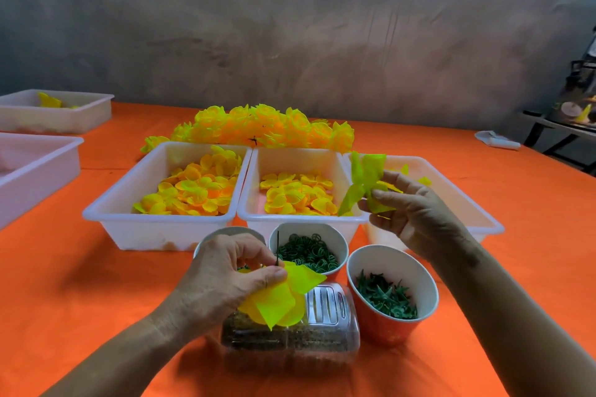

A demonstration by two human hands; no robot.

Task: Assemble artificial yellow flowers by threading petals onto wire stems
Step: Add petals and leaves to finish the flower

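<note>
The left hand pinches a wire stem carrying yellow petals above a clear container. The right hand grips a loose petal piece over the white trays of petals on the orange table, near cups of green parts.

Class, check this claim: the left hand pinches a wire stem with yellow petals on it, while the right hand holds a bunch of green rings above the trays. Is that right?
Not quite. In the head view the right hand holds yellow-green petal pieces, not green rings; the green rings sit in a cup. The left hand does pinch the wire stem with yellow petals.
</note>
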